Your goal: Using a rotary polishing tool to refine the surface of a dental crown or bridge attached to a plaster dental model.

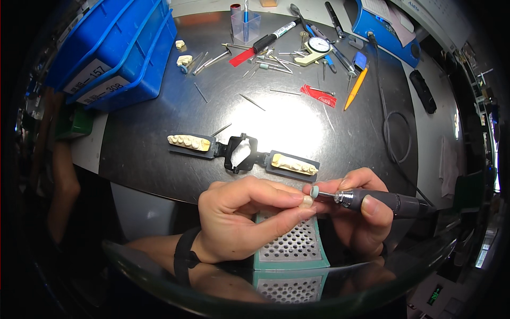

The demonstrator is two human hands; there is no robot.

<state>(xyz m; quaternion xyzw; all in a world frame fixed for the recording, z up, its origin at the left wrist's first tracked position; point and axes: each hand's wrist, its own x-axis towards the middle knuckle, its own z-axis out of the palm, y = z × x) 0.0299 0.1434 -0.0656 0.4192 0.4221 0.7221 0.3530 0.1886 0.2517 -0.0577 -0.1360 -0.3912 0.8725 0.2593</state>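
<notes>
My left hand [228, 218] pinches a small tooth-coloured dental crown [306, 202] between thumb and fingertips. In my right hand [372, 218] lies a dark rotary handpiece [404, 205], pointing left. Its pale green grinding wheel [315, 192] is right beside the crown; whether they touch I cannot tell. Both hands are above a perforated metal plate [292, 247] with a green frame. Just beyond them an opened black articulator [234, 154] lies on the bench, bearing one plaster tooth model [188, 142] at its left end and another tooth model [294, 164] at its right.
Blue bins [127, 69] are stacked at the back left of the metal bench [159, 165]. Scattered burs [273, 66], a dial gauge [319, 47], a marker [276, 36] and an orange tool [356, 89] lie farther back. The handpiece's cable [387, 127] loops along the right side.
</notes>
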